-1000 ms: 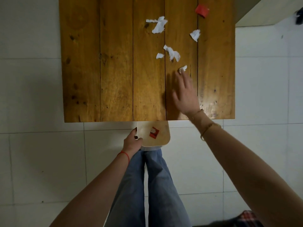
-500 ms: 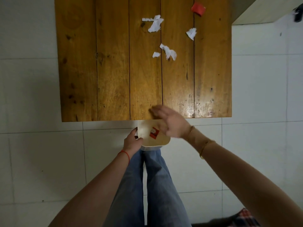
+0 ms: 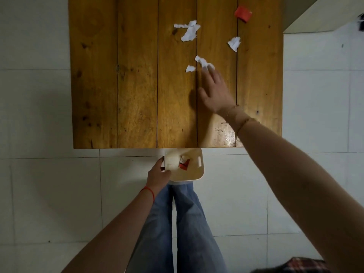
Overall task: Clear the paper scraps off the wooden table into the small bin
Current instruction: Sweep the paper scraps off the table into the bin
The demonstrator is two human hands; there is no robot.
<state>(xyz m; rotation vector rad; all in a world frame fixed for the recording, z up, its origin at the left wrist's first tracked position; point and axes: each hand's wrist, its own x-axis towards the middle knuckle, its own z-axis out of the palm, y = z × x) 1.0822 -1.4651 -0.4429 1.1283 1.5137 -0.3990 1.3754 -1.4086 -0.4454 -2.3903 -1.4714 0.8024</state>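
Your right hand [image 3: 215,91]: spread open, fingertips touching long scrap [image 3: 203,63] running far-left to near-right | your left hand [image 3: 158,175]: gripping bin [image 3: 198,175], red and white scraps inside

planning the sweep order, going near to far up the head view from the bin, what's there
small bin → right hand → small white scrap → crumpled white scrap → long torn white scrap → red scrap
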